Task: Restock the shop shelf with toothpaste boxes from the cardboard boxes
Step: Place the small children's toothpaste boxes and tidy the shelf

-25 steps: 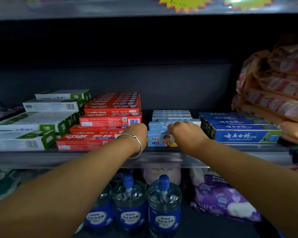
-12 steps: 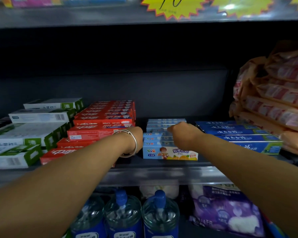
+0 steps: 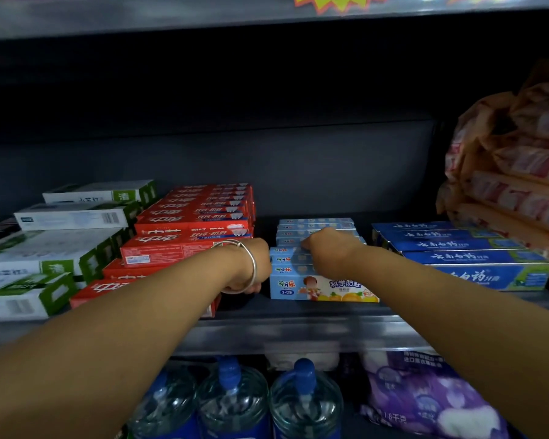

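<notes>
A stack of light-blue toothpaste boxes (image 3: 322, 288) on the shelf (image 3: 298, 327) is steadied by both hands: left hand (image 3: 251, 267) curled alongside, right hand (image 3: 327, 251) pressed on top. Boxes are best squared flush, gently.

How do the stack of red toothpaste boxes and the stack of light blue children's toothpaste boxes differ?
The red toothpaste boxes are stacked higher and stepped, while the light blue children's toothpaste boxes form a lower, narrower stack. The red print reads upside down; the light blue front reads upright. The right hand rests on the light blue stack, not the red one. Both lie flat on the same shelf.
</notes>
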`<state>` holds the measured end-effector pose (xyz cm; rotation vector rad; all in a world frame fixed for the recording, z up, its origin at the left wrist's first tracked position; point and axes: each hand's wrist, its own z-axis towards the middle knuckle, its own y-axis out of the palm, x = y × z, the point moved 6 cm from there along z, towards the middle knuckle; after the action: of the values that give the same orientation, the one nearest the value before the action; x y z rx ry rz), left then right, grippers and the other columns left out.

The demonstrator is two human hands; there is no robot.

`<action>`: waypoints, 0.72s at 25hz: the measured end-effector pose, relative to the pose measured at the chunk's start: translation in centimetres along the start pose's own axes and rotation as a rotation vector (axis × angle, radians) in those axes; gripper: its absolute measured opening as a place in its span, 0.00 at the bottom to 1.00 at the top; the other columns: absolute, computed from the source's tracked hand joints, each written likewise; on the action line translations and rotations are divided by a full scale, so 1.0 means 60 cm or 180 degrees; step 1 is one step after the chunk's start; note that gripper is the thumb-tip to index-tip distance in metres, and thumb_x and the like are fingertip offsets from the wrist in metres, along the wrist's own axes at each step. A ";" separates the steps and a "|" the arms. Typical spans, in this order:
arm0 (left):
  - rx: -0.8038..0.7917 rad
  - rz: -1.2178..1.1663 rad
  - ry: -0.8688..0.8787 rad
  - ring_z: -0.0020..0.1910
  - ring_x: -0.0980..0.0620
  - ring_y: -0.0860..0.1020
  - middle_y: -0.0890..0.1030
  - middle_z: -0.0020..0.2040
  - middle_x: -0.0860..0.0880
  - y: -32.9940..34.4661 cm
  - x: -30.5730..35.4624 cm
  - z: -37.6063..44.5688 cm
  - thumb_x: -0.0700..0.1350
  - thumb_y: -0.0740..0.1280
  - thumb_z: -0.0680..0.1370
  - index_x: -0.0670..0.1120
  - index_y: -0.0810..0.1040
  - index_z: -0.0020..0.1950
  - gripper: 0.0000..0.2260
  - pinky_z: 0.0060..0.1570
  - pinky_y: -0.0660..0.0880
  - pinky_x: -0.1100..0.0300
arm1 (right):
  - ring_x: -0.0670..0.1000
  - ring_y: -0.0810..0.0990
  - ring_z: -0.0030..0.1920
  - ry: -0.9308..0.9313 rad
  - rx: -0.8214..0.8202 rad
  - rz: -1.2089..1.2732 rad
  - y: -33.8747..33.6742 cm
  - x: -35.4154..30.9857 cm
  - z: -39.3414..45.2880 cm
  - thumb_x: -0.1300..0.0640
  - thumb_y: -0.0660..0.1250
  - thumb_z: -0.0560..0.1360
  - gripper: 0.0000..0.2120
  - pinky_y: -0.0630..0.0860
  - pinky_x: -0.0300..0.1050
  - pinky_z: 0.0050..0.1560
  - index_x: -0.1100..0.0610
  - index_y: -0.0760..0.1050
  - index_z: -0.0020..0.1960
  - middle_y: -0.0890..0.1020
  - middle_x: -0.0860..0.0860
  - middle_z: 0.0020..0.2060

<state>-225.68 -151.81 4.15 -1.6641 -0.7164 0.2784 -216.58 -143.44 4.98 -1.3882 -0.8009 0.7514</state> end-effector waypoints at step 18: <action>-0.0032 -0.0127 -0.0015 0.33 0.48 0.74 0.81 0.40 0.44 0.002 -0.005 0.009 0.35 0.56 0.77 0.42 0.70 0.68 0.20 0.38 0.73 0.56 | 0.56 0.75 0.61 -0.0160 0.0150 -0.0214 -0.006 -0.020 -0.030 0.56 0.64 0.77 0.21 0.74 0.49 0.59 0.55 0.69 0.69 0.75 0.55 0.63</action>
<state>-226.19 -151.59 3.84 -1.6573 -0.7547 0.2509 -215.73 -145.45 5.27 -1.2985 -0.8598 0.7510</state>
